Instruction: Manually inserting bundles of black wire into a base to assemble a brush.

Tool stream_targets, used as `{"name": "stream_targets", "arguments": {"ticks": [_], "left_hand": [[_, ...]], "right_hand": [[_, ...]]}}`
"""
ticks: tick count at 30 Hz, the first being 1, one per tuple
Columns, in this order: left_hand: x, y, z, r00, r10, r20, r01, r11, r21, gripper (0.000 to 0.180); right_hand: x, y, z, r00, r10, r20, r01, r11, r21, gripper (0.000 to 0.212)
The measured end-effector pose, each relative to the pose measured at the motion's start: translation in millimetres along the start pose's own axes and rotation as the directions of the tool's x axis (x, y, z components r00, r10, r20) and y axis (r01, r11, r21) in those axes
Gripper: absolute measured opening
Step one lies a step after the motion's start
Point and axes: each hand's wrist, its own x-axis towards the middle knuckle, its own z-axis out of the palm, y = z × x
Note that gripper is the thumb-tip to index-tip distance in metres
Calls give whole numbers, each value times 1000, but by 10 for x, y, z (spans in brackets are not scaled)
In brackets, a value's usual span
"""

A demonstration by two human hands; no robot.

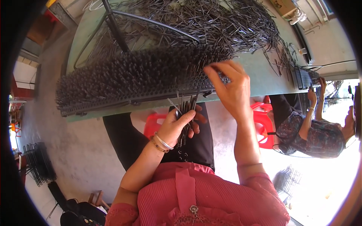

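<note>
My left hand [181, 119] is closed round a bundle of thin dark rods [184, 107], held over my lap in front of the table edge. Most of the rods stand roughly upright in the fist, with one paler piece leaning out to the left. A long perforated rack [128, 75], densely filled with upright black rods, lies along the near edge of the table. Above the right end of this rack is my right hand [233, 88], thumb and fingers drawn together and slightly blurred. Whatever may be between those fingertips cannot be made out.
A large heap of loose dark rods [226, 26] covers the far part of the green table [260, 73]. A black metal frame [154, 25] rises behind the rack. To the right, another person [316, 132] works at a smaller rack [302, 77]. Red stools [263, 126] stand below.
</note>
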Motion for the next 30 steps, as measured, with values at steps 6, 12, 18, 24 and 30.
{"name": "stream_targets", "arguments": {"ticks": [6, 12, 18, 24, 30], "left_hand": [[-8, 47, 86, 998, 53, -18, -52, 997, 51, 29], [83, -6, 102, 999, 40, -35, -39, 999, 9, 32], [143, 38, 85, 999, -6, -51, 8, 999, 45, 33], [124, -26, 97, 999, -41, -23, 43, 997, 60, 31], [110, -59, 68, 997, -66, -40, 67, 997, 38, 29]], "right_hand": [[-321, -60, -121, 599, 267, 755, -695, 641, 325, 18], [-373, 70, -111, 666, 413, 621, -735, 502, 455, 16], [-68, 150, -149, 865, 456, 211, -487, 659, 573, 11], [31, 277, -32, 936, 317, 154, -352, 840, 414, 12], [46, 358, -63, 939, 275, 209, -340, 845, 414, 12]]}}
